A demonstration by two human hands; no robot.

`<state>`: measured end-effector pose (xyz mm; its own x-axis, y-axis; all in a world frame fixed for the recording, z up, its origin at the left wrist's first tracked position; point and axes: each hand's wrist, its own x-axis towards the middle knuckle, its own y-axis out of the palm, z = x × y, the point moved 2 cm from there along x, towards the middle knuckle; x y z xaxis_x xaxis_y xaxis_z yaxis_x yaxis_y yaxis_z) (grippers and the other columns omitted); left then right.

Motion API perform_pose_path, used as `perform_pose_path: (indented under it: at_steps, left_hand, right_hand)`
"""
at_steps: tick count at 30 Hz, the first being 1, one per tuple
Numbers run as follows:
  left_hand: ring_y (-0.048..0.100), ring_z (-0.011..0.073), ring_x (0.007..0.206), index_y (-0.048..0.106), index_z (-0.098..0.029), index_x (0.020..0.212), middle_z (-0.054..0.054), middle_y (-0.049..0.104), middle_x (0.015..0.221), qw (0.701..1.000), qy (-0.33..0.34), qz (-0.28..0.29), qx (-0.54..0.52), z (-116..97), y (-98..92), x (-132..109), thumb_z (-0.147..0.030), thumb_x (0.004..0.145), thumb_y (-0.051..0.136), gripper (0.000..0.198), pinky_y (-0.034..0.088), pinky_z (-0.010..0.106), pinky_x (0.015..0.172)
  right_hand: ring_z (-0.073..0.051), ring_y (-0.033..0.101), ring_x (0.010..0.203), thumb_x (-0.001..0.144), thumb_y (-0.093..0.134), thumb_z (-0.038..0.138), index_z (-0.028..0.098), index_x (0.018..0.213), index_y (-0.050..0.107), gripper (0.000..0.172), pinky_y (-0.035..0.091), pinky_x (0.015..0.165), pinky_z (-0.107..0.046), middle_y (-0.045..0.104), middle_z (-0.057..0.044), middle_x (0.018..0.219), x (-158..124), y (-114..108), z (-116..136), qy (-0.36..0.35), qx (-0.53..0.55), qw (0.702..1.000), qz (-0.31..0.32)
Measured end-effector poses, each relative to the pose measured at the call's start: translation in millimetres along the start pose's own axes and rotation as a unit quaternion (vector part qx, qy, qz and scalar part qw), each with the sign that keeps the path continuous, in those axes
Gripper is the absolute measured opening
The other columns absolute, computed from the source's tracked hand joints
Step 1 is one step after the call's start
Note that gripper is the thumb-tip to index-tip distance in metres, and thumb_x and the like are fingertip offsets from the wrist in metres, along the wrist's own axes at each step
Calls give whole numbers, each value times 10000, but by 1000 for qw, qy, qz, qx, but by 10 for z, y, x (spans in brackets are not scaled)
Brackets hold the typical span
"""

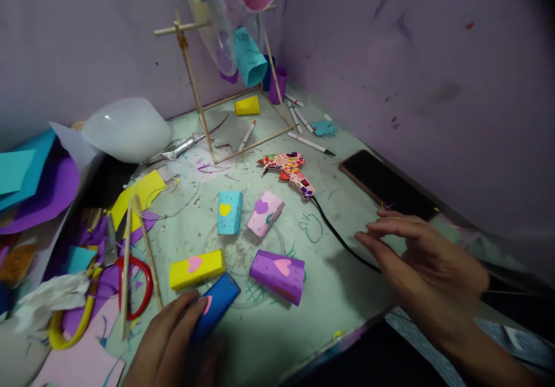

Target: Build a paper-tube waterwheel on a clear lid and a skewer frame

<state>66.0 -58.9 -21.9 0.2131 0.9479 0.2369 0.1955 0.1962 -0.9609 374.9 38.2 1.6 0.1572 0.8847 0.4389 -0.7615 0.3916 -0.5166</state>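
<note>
My left hand is closed around a dark blue paper box with a pink heart, low at the table's near edge. Just beyond it lie a yellow box with a pink heart and a purple box with a pink heart. Farther back sit a light blue box and a pink box. My right hand hovers to the right, fingers stretched out and holding nothing, above the black cord of a patterned glue gun.
A wooden stick frame with paper cups hangs at the back. Markers and a small yellow box lie near it. A dark phone rests by the right wall. Scissors, sticks and coloured paper scraps crowd the left.
</note>
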Motion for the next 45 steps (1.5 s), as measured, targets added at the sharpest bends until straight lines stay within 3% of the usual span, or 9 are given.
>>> perform_pose_path:
  at_steps: [5, 7, 12, 16, 22, 27, 33, 40, 45]
  left_hand:
    - [631, 222, 904, 485, -203, 1167, 83, 644, 1003, 999, 4, -32, 1, -102, 6, 87, -240, 781, 571, 397, 536, 327, 763]
    - [636, 207, 904, 495, -211, 1139, 69, 644, 991, 995, -57, -63, -53, -137, -27, 42, -224, 797, 566, 350, 537, 314, 784]
    - [646, 213, 913, 525, -238, 1115, 42, 655, 1001, 964, -211, -119, -106, -168, -91, -76, -266, 826, 541, 290, 552, 328, 781]
    - [648, 217, 910, 531, -251, 1107, 35, 661, 998, 964, -206, -117, -117, -158, -68, -80, -259, 816, 544, 291, 552, 339, 779]
    - [647, 212, 868, 523, -211, 1115, 74, 661, 976, 979, -138, -106, -102, -271, 4, 8, -255, 792, 573, 330, 548, 332, 742]
    - [630, 199, 899, 513, -194, 1157, 84, 644, 1006, 979, -96, -131, -121, -323, 41, 40, -188, 794, 565, 366, 536, 321, 773]
    - [624, 203, 905, 534, -179, 1163, 91, 639, 1022, 978, -80, -143, -130, -328, 80, 50, -147, 763, 595, 406, 523, 322, 789]
    - [615, 203, 909, 527, -204, 1180, 81, 643, 1014, 979, -75, -141, -127, -362, 97, 39, -157, 763, 599, 425, 519, 334, 787]
    - [564, 217, 1019, 530, -186, 1145, 95, 582, 1115, 985, -69, -100, -125, -293, -63, 23, -195, 832, 473, 319, 493, 348, 844]
  right_hand:
    - [-264, 623, 921, 792, 637, 305, 284, 799, 652, 27, 486, 800, -429, 669, -15, 786, 181, 60, -59, 46, -19, 999, 2]
    - [-231, 649, 818, 862, 521, 386, 246, 840, 674, 209, 494, 726, -379, 690, -34, 794, 370, 140, -114, 75, -40, 996, 23]
    - [-284, 638, 802, 856, 414, 530, 174, 932, 688, 455, 448, 628, -361, 702, -122, 878, 906, 592, -201, 48, -233, 939, 249]
    - [-289, 632, 730, 696, 560, 611, 183, 929, 674, 501, 429, 561, -339, 687, -96, 815, 1099, 909, -178, 30, -300, 892, 336]
    - [-203, 547, 568, 587, 701, 334, 169, 614, 578, 208, 441, 508, -322, 525, -28, 533, 1129, 1063, -191, 245, -53, 919, 304]
    - [-89, 417, 461, 691, 543, 214, 192, 639, 452, 108, 461, 449, -262, 424, 37, 538, 1025, 942, -130, 326, 145, 887, 293]
    - [-93, 509, 519, 610, 713, 213, 175, 877, 607, 289, 441, 442, -222, 595, -12, 788, 721, 511, 4, 237, 337, 895, 172]
    - [-117, 327, 335, 717, 597, 545, 226, 860, 662, 356, 214, 299, -268, 415, 13, 432, 247, 159, 32, 248, 342, 861, 282]
    - [-103, 396, 381, 728, 646, 437, 203, 539, 521, 326, 297, 310, -222, 467, -2, 481, 298, 193, -170, 343, 283, 868, 220]
